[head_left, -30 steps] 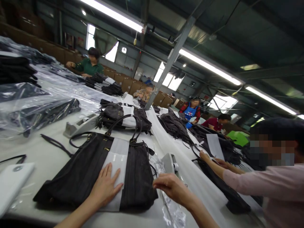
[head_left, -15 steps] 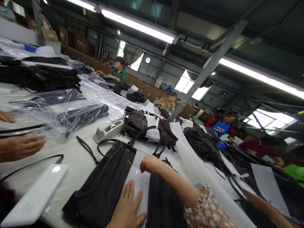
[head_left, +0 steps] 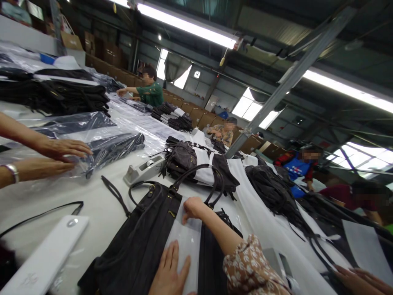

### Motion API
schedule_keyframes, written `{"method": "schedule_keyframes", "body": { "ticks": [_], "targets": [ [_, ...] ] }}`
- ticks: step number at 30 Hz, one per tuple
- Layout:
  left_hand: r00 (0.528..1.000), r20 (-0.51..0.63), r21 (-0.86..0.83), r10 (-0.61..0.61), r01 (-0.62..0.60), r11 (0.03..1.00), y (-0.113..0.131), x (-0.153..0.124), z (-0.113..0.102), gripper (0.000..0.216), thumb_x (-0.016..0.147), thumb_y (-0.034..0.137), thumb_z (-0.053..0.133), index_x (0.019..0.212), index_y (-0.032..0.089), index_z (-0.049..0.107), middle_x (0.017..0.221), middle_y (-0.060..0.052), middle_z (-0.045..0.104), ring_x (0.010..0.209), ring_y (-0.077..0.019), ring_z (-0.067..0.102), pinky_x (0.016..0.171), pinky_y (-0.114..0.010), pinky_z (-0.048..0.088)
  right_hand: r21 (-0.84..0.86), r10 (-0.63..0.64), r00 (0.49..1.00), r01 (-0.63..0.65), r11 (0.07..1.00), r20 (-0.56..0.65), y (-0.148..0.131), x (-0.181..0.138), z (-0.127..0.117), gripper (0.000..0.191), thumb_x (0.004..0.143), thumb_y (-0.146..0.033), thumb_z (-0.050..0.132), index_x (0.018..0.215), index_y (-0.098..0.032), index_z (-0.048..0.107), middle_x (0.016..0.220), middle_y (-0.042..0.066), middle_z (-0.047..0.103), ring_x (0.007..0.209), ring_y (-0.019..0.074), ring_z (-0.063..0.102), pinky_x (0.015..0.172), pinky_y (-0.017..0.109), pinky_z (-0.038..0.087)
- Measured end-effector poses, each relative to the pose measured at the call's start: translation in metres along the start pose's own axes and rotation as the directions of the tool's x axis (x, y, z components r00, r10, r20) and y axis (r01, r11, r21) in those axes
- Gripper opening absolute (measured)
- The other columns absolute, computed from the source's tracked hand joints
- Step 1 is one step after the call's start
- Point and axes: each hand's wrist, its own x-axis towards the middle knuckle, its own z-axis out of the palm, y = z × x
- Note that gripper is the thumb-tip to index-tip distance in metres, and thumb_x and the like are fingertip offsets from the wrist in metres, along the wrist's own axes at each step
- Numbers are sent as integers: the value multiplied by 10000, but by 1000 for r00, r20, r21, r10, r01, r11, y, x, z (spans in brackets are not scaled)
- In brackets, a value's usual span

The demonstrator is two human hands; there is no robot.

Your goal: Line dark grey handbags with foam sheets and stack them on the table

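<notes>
On the white worktable, the left hand lay open and flat on the paper band wrapping the near dark handbag, while the right hand curled over the band's far edge, best kept taut.

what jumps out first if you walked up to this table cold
The dark handbag lying flat at the near edge of the table, wrapped by a white paper band: the left hand presses flat on the band and the right hand pinches its top edge by the handles. To the left, another person's hands rest on clear plastic bags, with a tape dispenser just beyond.
</notes>
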Motion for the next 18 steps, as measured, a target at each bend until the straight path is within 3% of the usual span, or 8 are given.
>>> {"method": "schedule_keyframes", "body": {
  "ticks": [2, 7, 9, 14, 16, 18],
  "targets": [
    [1000, 22, 1, -7, 7, 1000, 1, 0, -3, 874, 753, 776, 351, 1446, 246, 304, 1519, -231, 63, 1371, -419, -52, 1142, -638, 68, 44, 58, 998, -58, 997, -4, 13, 1, -5, 401, 327, -397, 890, 442, -194, 563, 448, -17, 514, 616, 176, 567, 620, 258, 388],
    [1000, 26, 10, -1, 1, 1000, 1, 2, -4, 877, 752, 776, 354, 1448, 246, 294, 1510, -238, 57, 1370, -416, -56, 1141, -636, 68, 271, 195, 972, -154, 950, -133, 32, -19, -16, 430, 614, -510, 750, 513, -167, 511, 490, -29, 488, 525, 87, 452, 518, 214, 294],
    [1000, 23, 16, 2, -3, 1000, 0, 3, 0, 871, 752, 768, 379, 1447, 251, 296, 1513, -234, 83, 1376, -419, -35, 1137, -648, 80, 391, 212, 970, -149, 908, -122, 23, -34, -10, 474, 690, -576, 665, 531, -161, 497, 503, -24, 498, 516, 78, 458, 501, 197, 310],
    [997, -80, 70, 10, -4, 998, -3, 1, 14, 811, 775, 717, 433, 1439, 265, 320, 1530, -222, 137, 1391, -431, 2, 1122, -666, 118, 690, 238, 967, -236, 684, 96, -28, -58, 39, 590, 830, -694, 366, 769, -147, 581, 609, 34, 616, 506, 105, 566, 484, 212, 448],
    [989, -147, 117, 14, 3, 993, -1, -1, 19, 781, 784, 691, 450, 1431, 268, 339, 1531, -227, 159, 1398, -434, 32, 1119, -654, 142, 765, 310, 947, -260, 589, 83, -44, -63, 48, 591, 851, -687, 326, 867, -144, 561, 665, 49, 629, 543, 104, 588, 499, 213, 468],
    [982, -188, 170, 30, 3, 985, 0, -3, 24, 762, 787, 688, 447, 1422, 277, 355, 1529, -228, 190, 1405, -430, 70, 1118, -629, 166, 821, 360, 932, -233, 521, 36, -44, -76, 40, 572, 850, -678, 355, 936, -149, 557, 766, 66, 652, 624, 111, 619, 532, 213, 476]
  ]
}}
